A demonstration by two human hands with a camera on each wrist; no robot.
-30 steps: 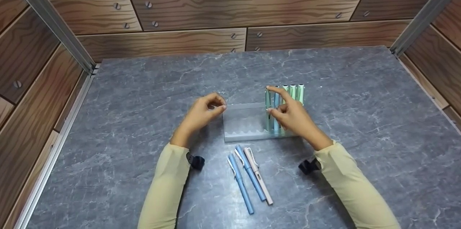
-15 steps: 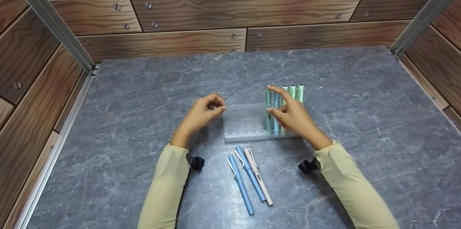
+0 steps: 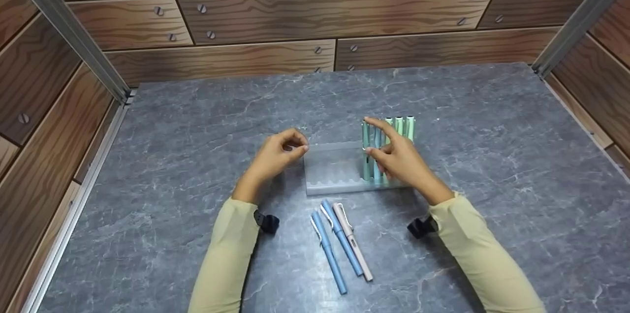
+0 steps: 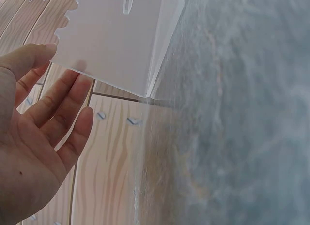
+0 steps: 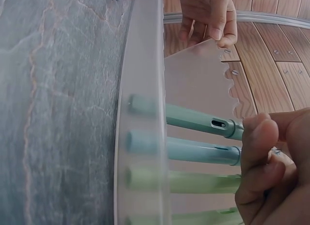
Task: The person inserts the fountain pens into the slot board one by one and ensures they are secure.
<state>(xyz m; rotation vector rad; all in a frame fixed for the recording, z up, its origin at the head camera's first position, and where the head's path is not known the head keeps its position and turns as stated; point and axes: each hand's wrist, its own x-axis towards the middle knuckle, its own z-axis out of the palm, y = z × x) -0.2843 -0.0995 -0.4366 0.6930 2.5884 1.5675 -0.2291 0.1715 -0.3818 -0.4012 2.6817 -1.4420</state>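
A clear frosted pen rack (image 3: 332,163) with a scalloped edge stands in the middle of the table. My left hand (image 3: 276,154) pinches its upper left corner between thumb and index finger; the other fingers are spread below in the left wrist view. Upright in the rack is a dark green pen (image 5: 193,119), gripped by my right hand (image 3: 401,158) with the index finger at its top and the thumb on its side. Beside it stand a light blue pen (image 5: 198,151) and several light green pens (image 3: 399,126), partly hidden behind the right hand.
Two blue pens, one on the left (image 3: 329,254) and one in the middle (image 3: 343,239), and a greyish-pink pen (image 3: 355,246) lie in front of the rack on the grey marbled table (image 3: 197,121). Wood-patterned walls (image 3: 275,13) enclose it.
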